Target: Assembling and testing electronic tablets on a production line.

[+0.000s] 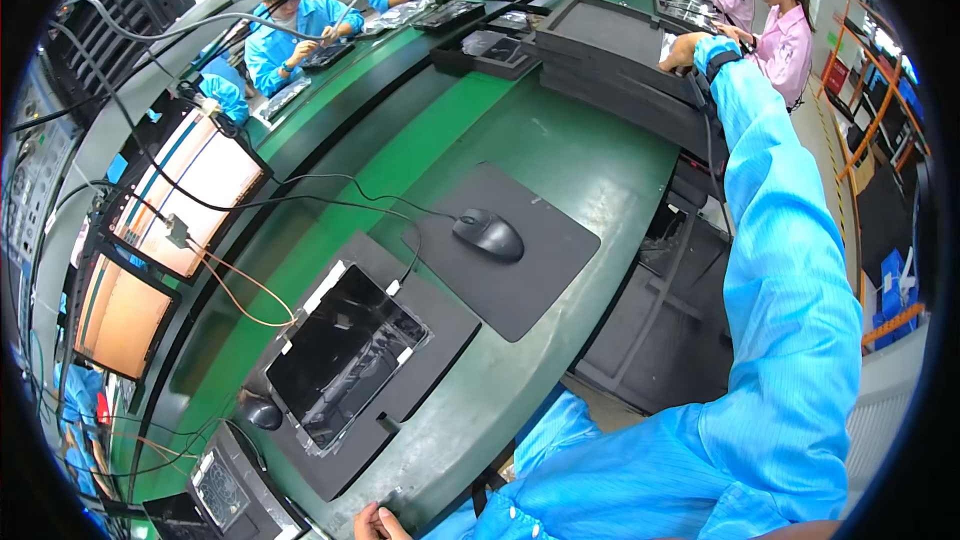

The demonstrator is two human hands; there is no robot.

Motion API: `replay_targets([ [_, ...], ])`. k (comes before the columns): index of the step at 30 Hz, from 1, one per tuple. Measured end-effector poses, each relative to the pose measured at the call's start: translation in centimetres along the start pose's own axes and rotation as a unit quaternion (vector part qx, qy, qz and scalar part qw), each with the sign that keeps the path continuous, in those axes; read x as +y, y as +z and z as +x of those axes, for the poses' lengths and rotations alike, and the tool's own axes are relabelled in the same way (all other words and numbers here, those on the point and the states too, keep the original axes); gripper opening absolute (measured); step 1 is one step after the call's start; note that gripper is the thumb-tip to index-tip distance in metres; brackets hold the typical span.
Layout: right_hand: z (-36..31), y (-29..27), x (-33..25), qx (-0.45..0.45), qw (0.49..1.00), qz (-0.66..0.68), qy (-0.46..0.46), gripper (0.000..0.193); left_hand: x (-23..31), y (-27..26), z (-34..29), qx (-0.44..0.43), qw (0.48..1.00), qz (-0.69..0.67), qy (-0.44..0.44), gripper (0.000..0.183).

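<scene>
My right arm stretches far up to the right, its hand [684,52] at the right end of a stack of black trays [612,40]. The fingers bend down by a small whitish piece; what they grip, if anything, is hidden. At the lower edge my left hand [378,523] shows only its fingertips, slightly apart by the table's edge, with nothing seen in them. Beyond it a dark tablet-like screen panel [345,355], with clear film and white tabs at its edges, lies on a black foam pad [430,335]. A thin orange cable [245,292] runs to it.
A black mouse [488,236] rests on a dark mouse pad [530,280]. Two lit monitors [190,190] stand at the left; a second mouse [260,412] is near the foam pad. People in blue and pink coats work along the green line [400,150]. Cables hang overhead.
</scene>
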State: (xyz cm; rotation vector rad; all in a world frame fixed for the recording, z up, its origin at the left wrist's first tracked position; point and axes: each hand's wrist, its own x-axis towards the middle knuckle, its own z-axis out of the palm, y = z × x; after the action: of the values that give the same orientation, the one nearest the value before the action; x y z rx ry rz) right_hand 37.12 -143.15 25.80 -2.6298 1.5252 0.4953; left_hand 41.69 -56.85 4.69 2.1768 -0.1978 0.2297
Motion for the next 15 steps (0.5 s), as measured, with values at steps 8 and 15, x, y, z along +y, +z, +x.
replay_targets([
  [8, 0.3, 0.9, -1.2, 0.273, 0.948, -0.154, -0.049, 0.047, -0.6, -0.2, -0.2, -0.004, 0.998, 0.058, 0.004, 0.017],
  [15, 7.2, 4.3, 11.1, 0.570, 0.805, -0.162, -0.011, 0.027, -0.9, 1.0, 0.7, 0.036, 0.996, -0.085, 0.009, 0.007],
])
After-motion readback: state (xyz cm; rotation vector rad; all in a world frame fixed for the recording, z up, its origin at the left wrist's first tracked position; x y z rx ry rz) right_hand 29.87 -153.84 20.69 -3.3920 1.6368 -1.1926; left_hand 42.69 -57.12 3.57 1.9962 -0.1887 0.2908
